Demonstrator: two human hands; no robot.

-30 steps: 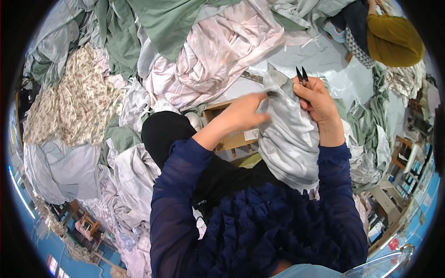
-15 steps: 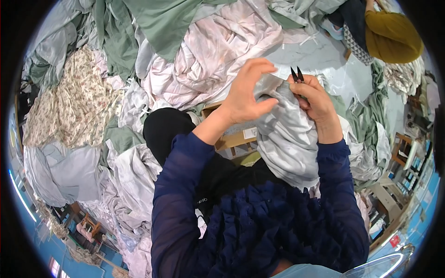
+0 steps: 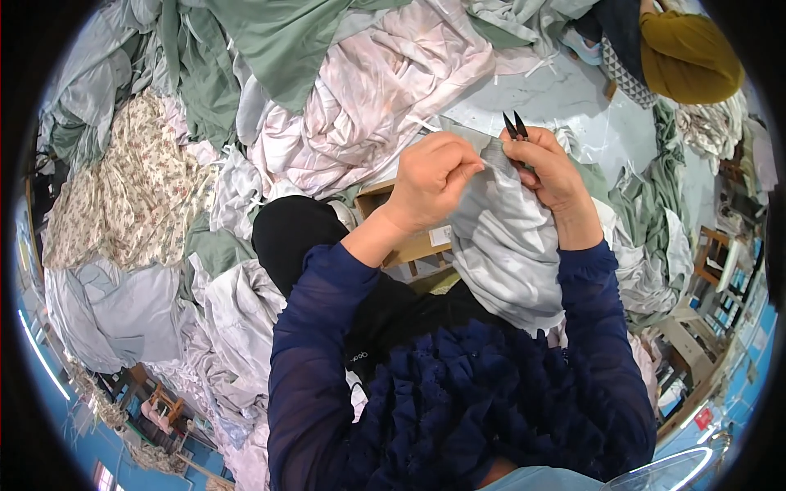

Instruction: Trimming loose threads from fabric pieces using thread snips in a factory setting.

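Note:
A light grey-white cloth hangs in folds from my hands down to my lap. My right hand is closed round small black thread snips, their two pointed blades up and slightly apart. The same hand also pinches the cloth's grey upper edge between thumb and fingers. Close by on the left, my left hand is closed, thumb and fingertips pressed together at the cloth's edge. Whether a thread is also between those fingertips is too small to tell.
Pink-white fabric and green fabric lie heaped ahead. Floral fabric is piled at left. Below my hands stands a wooden box or stool. Another person in a mustard garment sits at far right.
My left hand was spread with thumb and fingers apart; its fingers have now closed at the cloth's edge. The right hand keeps its hold on snips and cloth.

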